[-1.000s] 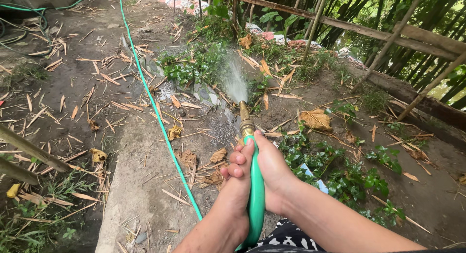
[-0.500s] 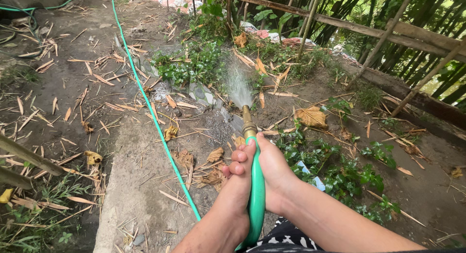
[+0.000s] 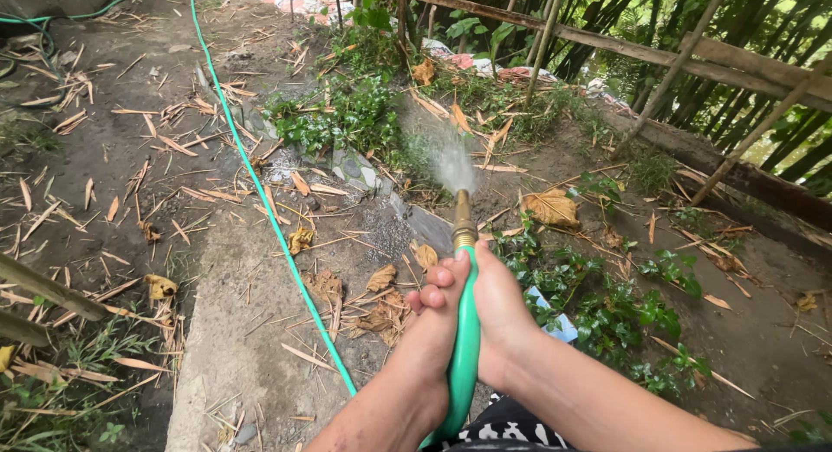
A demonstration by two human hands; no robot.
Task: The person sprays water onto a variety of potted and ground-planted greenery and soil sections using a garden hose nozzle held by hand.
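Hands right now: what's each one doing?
Left hand: closed around the green hose.
Right hand: closed around the same hose, behind the brass nozzle.

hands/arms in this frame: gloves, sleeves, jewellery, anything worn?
Both bare. The left hand and right hand have no gloves, rings or watch that I can see, and both forearms show no sleeves up to the frame edge. The only clothing in view is a black-and-white patterned fabric below the arms.

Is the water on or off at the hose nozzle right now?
On. A fan of spray leaves the brass nozzle of the green hose, which both hands grip.
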